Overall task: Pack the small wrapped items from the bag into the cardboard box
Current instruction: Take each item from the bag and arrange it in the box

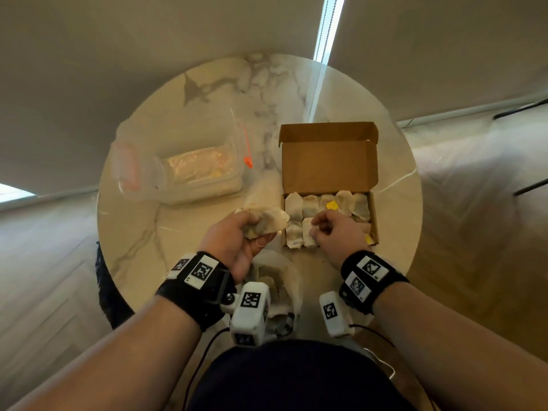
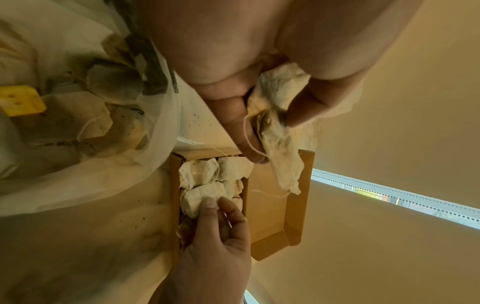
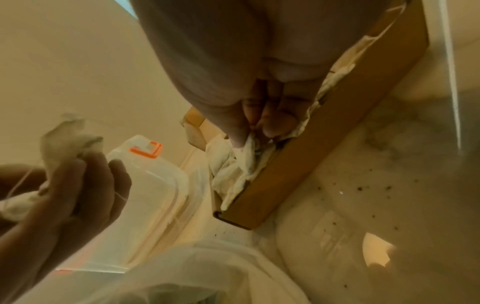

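Inside, the cardboard box [image 1: 329, 164] holds tea bags [image 1: 326, 204]; the right hand [image 1: 335, 229] pinches one, while the left hand [image 1: 237, 238] clutches several beside the plastic bag [image 1: 284, 280] at the table's near edge.

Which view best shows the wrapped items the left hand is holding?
The left wrist view: the wrapped items fill mid-frame, gripped by the left hand, a string trailing. The head view shows them small beside the cardboard box. The right wrist view shows them blurred at the edge.
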`<state>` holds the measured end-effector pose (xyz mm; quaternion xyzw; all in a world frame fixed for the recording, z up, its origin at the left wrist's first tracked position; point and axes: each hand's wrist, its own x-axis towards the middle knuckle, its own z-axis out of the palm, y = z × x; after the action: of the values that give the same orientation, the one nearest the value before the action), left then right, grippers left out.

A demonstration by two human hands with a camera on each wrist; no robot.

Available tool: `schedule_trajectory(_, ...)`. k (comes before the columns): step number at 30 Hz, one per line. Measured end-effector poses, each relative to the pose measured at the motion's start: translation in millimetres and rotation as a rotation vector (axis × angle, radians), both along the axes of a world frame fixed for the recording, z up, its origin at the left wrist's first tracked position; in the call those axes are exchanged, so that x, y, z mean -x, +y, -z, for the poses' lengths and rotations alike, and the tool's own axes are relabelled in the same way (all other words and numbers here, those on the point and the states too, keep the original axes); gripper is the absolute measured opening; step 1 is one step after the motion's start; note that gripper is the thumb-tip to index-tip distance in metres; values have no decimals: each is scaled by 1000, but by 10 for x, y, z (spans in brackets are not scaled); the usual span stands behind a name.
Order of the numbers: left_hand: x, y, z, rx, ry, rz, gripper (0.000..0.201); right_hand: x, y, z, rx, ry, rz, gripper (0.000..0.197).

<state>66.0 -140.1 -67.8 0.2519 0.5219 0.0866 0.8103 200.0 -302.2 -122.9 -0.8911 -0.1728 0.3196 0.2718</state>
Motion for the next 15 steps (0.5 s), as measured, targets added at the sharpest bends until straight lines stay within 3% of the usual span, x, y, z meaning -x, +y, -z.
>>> schedule_trajectory(6, 34, -79, -22, -87, 15, 73, 14, -25, 23, 136, 136, -147, -226, 26)
schedule_trajectory(10, -6, -143, -20, -84, 6, 60, 15, -52, 51, 118, 221, -115, -286, 29)
schedule_trajectory(12, -56, -193, -36, -69, -23, 45, 17, -70, 44, 42, 136, -102, -284, 21)
schedule_trajectory(15, -148, -240, -43, -62, -79, 20, 24, -63, -15, -146, -154, 34, -190, 14)
